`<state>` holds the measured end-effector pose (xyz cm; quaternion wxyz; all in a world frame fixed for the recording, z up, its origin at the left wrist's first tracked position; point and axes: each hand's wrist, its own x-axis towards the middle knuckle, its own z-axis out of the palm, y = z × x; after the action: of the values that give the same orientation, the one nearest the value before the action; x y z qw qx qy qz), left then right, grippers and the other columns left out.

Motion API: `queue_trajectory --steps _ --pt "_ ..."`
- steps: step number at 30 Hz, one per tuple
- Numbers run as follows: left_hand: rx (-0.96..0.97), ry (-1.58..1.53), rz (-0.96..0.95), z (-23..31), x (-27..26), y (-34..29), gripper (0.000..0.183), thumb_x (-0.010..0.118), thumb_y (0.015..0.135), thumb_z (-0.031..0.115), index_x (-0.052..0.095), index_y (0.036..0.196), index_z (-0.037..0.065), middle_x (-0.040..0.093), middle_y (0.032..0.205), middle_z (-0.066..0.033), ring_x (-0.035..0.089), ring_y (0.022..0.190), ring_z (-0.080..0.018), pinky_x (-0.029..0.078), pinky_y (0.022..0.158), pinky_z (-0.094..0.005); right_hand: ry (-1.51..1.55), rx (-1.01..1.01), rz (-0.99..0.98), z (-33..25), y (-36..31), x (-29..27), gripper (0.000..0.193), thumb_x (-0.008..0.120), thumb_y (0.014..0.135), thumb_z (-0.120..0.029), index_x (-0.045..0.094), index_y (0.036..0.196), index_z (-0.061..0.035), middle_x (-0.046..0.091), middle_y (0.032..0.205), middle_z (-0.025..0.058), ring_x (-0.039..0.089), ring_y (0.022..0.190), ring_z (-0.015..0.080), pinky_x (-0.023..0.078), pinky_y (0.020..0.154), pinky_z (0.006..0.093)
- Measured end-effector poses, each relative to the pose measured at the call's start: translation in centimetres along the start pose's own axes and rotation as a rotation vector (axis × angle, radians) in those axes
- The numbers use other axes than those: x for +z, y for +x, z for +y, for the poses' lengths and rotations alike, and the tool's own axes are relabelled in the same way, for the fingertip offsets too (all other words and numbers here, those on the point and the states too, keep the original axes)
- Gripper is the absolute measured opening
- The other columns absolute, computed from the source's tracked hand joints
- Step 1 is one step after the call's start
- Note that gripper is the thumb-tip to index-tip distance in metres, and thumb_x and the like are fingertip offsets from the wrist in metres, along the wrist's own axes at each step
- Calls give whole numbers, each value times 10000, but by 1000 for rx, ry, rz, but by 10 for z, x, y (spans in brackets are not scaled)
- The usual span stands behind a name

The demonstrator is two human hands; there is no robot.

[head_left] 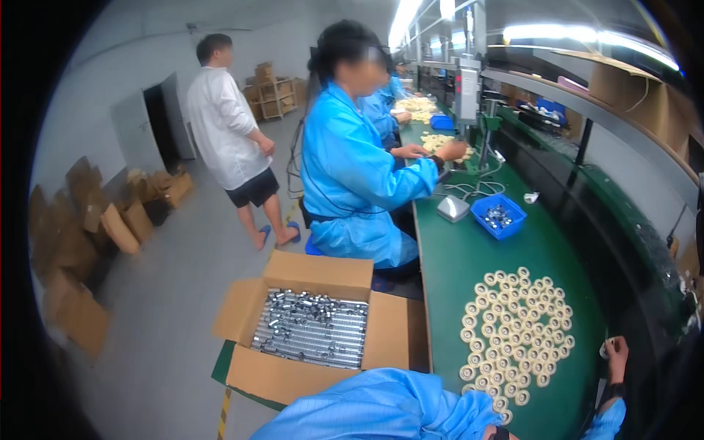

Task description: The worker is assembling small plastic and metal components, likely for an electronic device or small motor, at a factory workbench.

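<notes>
At the right edge of the green bench, my right hand (618, 358) is closed on a small whitish round part (605, 349), seen only partly. A dark band circles that wrist below the blue sleeve. My left arm, in a blue sleeve (381, 403), crosses the lower edge; its hand lies outside the picture. Between the arms, many cream round parts with metal centres (513, 330) lie spread over the green bench top (455, 264).
Left of the bench, an open cardboard box (293, 378) holds shiny metal cylinders (312, 330). Farther up the bench stand a blue tray (500, 233) of metal pieces, a grey box-like device (452, 208) and a bench press (467, 92). A blue-coated co-worker (352, 169) sits there; another person (224, 125) stands behind.
</notes>
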<state>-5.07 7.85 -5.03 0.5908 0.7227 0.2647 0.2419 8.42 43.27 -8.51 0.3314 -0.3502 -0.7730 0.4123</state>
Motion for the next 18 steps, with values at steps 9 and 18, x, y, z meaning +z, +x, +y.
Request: queue_trajectory --steps 9,18 --pt "-101 -1175 181 -20 -21 7 605 411 974 463 411 1250 -76 585 1074 -287 586 1062 -397 477 931 -445 431 166 -49 -184 -204 38 294 571 934 -245 605 1116 -16 597 1010 9 551 931 92 429 813 250" --pt "-85 -1305 36 6 45 38 494 366 1011 359 409 1297 -41 520 1243 -204 542 1155 -321 484 957 -395 -92 -119 19 -191 -339 14 254 690 820 -125 615 1041 -25 598 1142 96 588 1041 191 467 909 332"
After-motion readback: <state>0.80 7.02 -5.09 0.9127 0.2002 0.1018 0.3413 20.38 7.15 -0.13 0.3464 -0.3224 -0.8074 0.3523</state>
